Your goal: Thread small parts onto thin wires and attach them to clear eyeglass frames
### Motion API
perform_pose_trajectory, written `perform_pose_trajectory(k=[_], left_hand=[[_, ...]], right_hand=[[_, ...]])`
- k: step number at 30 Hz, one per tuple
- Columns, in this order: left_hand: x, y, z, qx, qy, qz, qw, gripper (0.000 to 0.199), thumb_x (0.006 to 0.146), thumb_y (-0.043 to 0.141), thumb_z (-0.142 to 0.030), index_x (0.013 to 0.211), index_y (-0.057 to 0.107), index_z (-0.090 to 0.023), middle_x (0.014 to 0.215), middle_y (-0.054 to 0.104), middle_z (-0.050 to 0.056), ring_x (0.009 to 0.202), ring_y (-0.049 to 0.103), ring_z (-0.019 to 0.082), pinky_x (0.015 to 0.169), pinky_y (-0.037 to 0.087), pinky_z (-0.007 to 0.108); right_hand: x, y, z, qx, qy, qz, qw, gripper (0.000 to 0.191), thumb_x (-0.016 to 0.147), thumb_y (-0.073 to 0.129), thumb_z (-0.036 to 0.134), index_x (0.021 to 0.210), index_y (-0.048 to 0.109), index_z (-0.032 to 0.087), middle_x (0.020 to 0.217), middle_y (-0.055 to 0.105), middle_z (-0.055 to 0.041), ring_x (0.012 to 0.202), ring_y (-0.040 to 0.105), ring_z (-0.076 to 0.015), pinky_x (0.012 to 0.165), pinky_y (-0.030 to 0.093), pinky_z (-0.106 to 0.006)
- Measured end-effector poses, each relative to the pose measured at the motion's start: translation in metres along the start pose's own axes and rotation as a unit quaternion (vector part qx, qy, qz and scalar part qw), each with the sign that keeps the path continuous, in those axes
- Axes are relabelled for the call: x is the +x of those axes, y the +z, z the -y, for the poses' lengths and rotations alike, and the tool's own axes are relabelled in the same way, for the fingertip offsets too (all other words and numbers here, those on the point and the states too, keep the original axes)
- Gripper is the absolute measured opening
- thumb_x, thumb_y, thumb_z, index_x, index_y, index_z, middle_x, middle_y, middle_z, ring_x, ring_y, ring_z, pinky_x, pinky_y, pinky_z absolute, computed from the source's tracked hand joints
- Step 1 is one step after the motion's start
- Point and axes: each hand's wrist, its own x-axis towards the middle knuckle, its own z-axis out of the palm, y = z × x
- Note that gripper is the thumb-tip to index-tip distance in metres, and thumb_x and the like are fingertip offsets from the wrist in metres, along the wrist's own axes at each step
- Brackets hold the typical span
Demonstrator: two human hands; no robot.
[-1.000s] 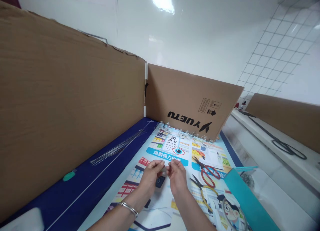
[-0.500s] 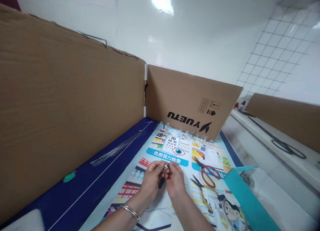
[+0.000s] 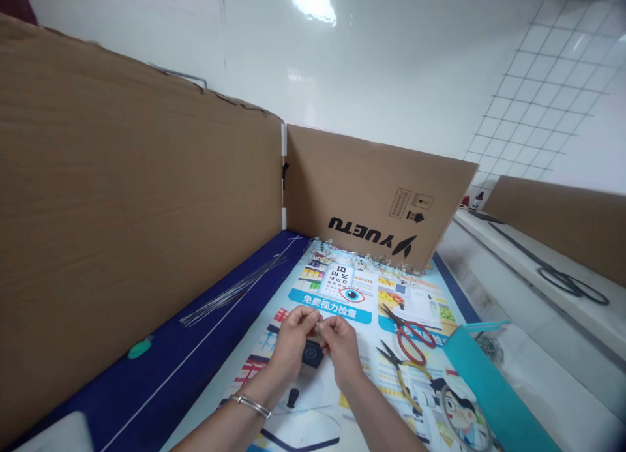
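On my feed, starting at the left, a green blob (image 3: 139, 349) sits at the foot of the brown panel (image 3: 137, 184), and a bundle of thin wires (image 3: 235, 289) lies along the blue strip. Mid-scene, the left hand (image 3: 290, 342) and right hand (image 3: 341, 349) meet over the printed sheet (image 3: 313, 409), fingers curled in, thumbs and forefingers closed to pinches. Between those fingertips I make out a tiny piece (image 3: 319, 322) (too small from here to say what). I read the step as fine two-handed fingertip work on that piece; to my mind, the next move calls for steady thumbs and a light, close grip from both sides. Beyond the hands, a row of wiry bits (image 3: 362, 261) lines the sheet's far edge, just before the far panel (image 3: 372, 191). To the right, and touched by neither hand, lie the red-handled scissors (image 3: 415, 342), the yellow-handled pliers (image 3: 400, 372) nearer me, then the teal box (image 3: 499, 390).
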Motion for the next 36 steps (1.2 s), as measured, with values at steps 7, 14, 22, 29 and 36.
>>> perform_pose_trajectory(k=[7,14,22,29,36], left_hand=[[-0.002,0.002,0.004,0.069,0.018,0.000,0.997,0.013,0.073,0.060,-0.027,0.070,0.054,-0.016,0.061,0.054,-0.003,0.057,0.048,0.010,0.055,0.038,0.020],[0.008,-0.006,0.000,0.156,0.048,0.049,0.985,0.015,0.075,0.055,-0.029,0.070,0.053,-0.016,0.067,0.056,-0.001,0.064,0.052,0.012,0.060,0.040,0.022],[0.017,-0.013,0.002,0.230,0.048,0.113,0.965,0.013,0.073,0.055,-0.025,0.064,0.056,-0.016,0.058,0.053,-0.003,0.057,0.047,0.011,0.056,0.035,0.022],[0.014,-0.009,0.000,0.290,0.062,0.120,0.947,0.014,0.073,0.052,-0.026,0.065,0.060,-0.018,0.059,0.057,-0.002,0.059,0.050,0.014,0.058,0.035,0.023],[0.009,-0.005,0.002,0.313,0.070,0.093,0.943,0.017,0.074,0.051,-0.029,0.062,0.057,-0.018,0.057,0.057,-0.001,0.059,0.052,0.015,0.058,0.036,0.024]], right_hand=[[-0.001,-0.001,-0.003,-0.070,0.026,0.005,0.997,0.020,0.068,0.061,0.031,0.060,0.049,0.017,0.041,0.044,0.0072,0.036,0.036,-0.0059,0.037,0.026,-0.017],[0.004,-0.009,0.003,-0.155,0.000,0.053,0.986,0.020,0.071,0.058,0.036,0.066,0.053,0.017,0.048,0.052,0.0031,0.041,0.047,-0.0098,0.040,0.035,-0.020],[0.022,-0.034,0.023,-0.328,-0.192,0.040,0.924,0.022,0.075,0.058,0.030,0.094,0.061,0.021,0.074,0.061,-0.0006,0.069,0.054,-0.0145,0.068,0.043,-0.027],[0.021,-0.044,0.025,-0.470,-0.293,0.065,0.830,0.020,0.084,0.048,0.030,0.089,0.066,0.023,0.088,0.065,-0.0060,0.088,0.053,-0.0198,0.082,0.037,-0.032],[0.014,-0.041,0.026,-0.543,-0.322,0.052,0.774,0.026,0.088,0.041,0.031,0.085,0.065,0.021,0.082,0.065,-0.0073,0.083,0.054,-0.0195,0.078,0.037,-0.031]])
